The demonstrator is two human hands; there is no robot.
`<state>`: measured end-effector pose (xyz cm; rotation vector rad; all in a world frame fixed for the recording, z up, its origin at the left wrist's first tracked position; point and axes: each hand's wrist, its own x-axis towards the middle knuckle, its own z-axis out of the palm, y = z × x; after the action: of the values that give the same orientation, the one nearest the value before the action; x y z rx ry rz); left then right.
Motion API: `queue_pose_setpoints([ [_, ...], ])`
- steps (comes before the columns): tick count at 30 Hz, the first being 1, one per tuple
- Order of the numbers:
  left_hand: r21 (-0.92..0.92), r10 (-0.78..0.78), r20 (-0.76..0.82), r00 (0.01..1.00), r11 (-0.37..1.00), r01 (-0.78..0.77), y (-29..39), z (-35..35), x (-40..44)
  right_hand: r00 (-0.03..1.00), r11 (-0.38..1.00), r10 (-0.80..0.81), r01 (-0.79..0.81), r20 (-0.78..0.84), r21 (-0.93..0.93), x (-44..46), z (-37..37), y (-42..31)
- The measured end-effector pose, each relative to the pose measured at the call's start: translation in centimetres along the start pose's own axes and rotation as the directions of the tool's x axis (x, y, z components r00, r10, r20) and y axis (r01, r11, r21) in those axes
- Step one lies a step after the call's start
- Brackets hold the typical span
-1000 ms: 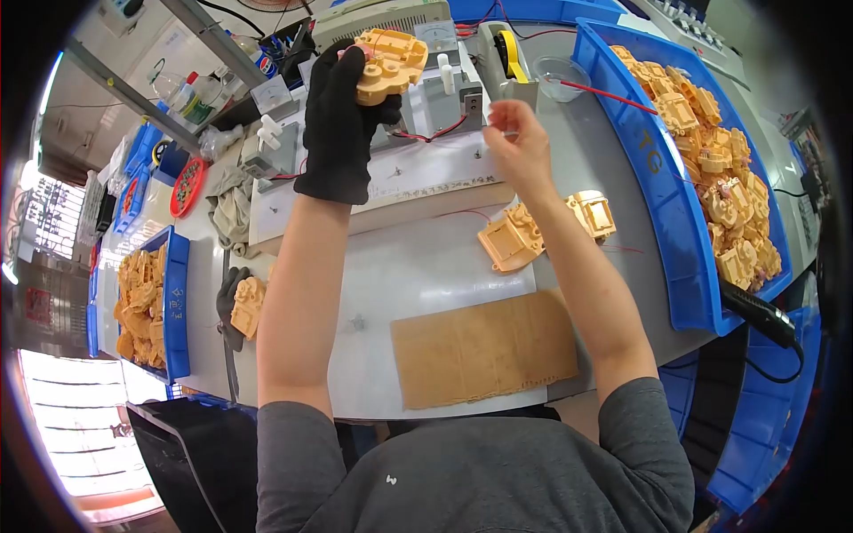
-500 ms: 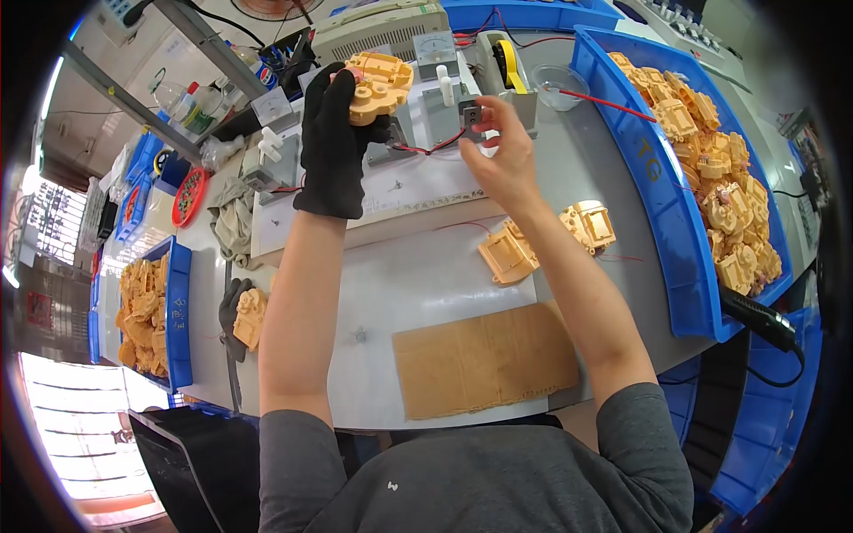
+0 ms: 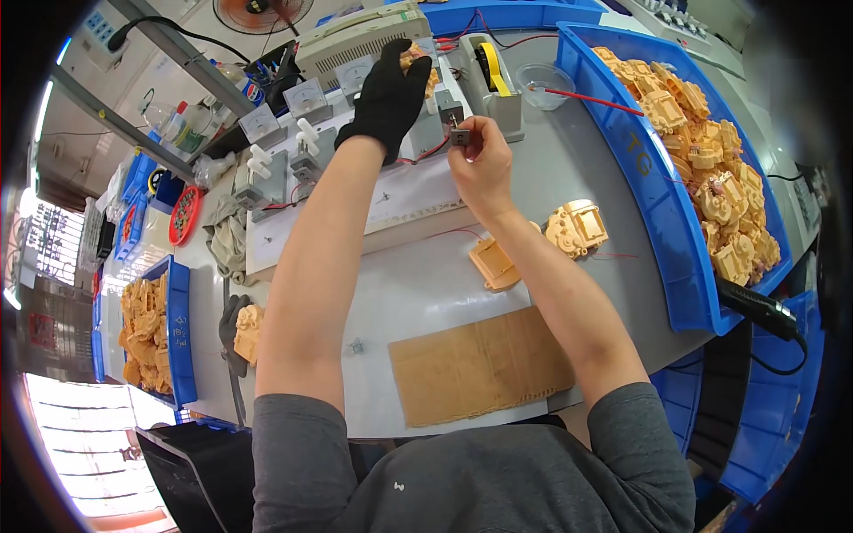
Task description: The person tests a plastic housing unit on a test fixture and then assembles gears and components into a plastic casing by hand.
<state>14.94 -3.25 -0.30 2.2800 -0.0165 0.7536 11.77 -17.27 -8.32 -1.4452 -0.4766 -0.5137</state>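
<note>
My left hand [image 3: 388,102], in a black glove, is closed on a yellow plastic part [image 3: 414,59] at the top middle, in front of the gauges; the glove hides much of the part. Just to its right, my bare right hand [image 3: 482,165] pinches a small metal block [image 3: 459,137] at the edge of the grey fixture. A red wire [image 3: 430,154] runs from the fixture towards the left. Two more yellow parts lie by my right forearm, one [image 3: 577,227] to its right and one [image 3: 494,262] partly behind it.
A blue bin [image 3: 662,213] of yellow parts stands at the right, a smaller bin [image 3: 181,333] at the left. Cardboard [image 3: 480,366] lies near the front edge. A tape dispenser [image 3: 503,107] and clear bowl [image 3: 544,87] stand behind. A glove [image 3: 233,333] lies left beside another yellow part.
My left hand has carried the yellow part up and to the right, over the fixture. My right hand has moved left and down and closed its fingers on the metal block. The view has shifted slightly.
</note>
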Motion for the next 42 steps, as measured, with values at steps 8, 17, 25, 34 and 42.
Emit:
queue_pose_setpoints([
  [8, 0.36, -0.042, 0.163, 0.986, 0.933, -0.02, 2.6, 0.7, -0.4, 0.999, 0.999, 0.034, -0.035, 0.026, 0.032, 0.0, -0.2, 0.1],
  [17, 0.58, -0.118, 0.528, 0.841, 0.773, -0.255, 4.0, -0.6, 0.1, 0.997, 0.997, 0.067, -0.068, 0.036, 0.022, -0.1, -0.5, -0.2],
  [25, -0.189, -0.01, -0.289, 0.957, 0.981, -0.047, 7.4, -7.1, -8.3, 0.928, 0.967, 0.24, -0.204, 0.285, -0.151, 0.3, -3.5, -0.1],
  [34, -0.093, -0.176, 0.174, 0.969, 0.977, 0.194, 8.9, -5.9, -32.1, 0.927, 0.98, 0.192, -0.195, 0.321, -0.023, 0.2, -4.3, 1.0],
  [42, -0.095, -0.386, 0.148, 0.91, 0.911, 0.402, 10.0, -7.1, -39.5, 0.982, 0.976, 0.081, -0.112, 0.169, 0.185, -3.2, -6.7, -7.2],
])
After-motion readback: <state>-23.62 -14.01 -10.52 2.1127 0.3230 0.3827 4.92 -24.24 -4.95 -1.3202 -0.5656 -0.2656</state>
